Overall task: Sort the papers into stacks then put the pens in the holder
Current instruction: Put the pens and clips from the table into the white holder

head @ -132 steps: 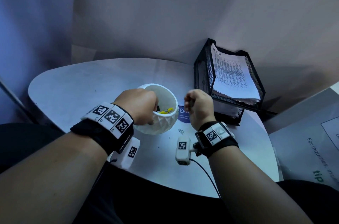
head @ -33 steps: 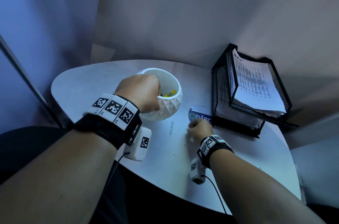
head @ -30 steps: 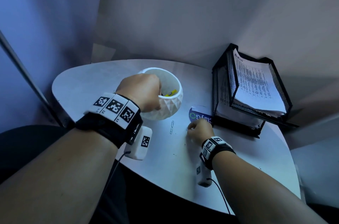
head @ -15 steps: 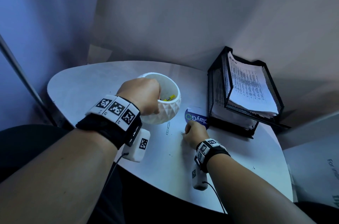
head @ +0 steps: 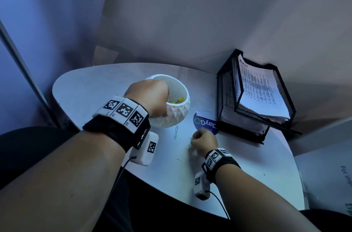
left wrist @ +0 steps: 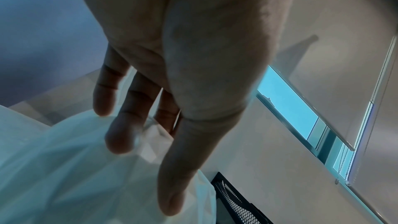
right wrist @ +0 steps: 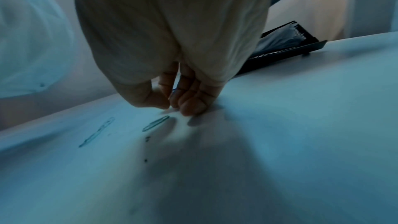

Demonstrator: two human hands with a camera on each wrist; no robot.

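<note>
A white faceted holder (head: 179, 115) stands on the round white table (head: 247, 174), with a yellow pen (head: 178, 101) inside it. My left hand (head: 152, 98) grips its near rim, fingers inside and thumb (left wrist: 172, 185) on the outer wall (left wrist: 64, 168). My right hand (head: 198, 137) is curled, its fingertips (right wrist: 191, 108) pressed together on the table. A paper clip (right wrist: 156, 123) lies loose just in front of them. Printed papers (head: 261, 91) lie stacked in the black mesh tray (head: 226, 98) at the right.
Two linked paper clips (head: 176, 132) lie between the holder and my right hand. A round blue sticker (head: 205, 124) sits against the tray's front. Walls close in behind the table. A printed sheet (head: 342, 178) lies off the table at the right.
My right hand came down from beside the holder to the table and has stayed curled by the paper clip over the last second. My left hand has kept its grip on the holder.
</note>
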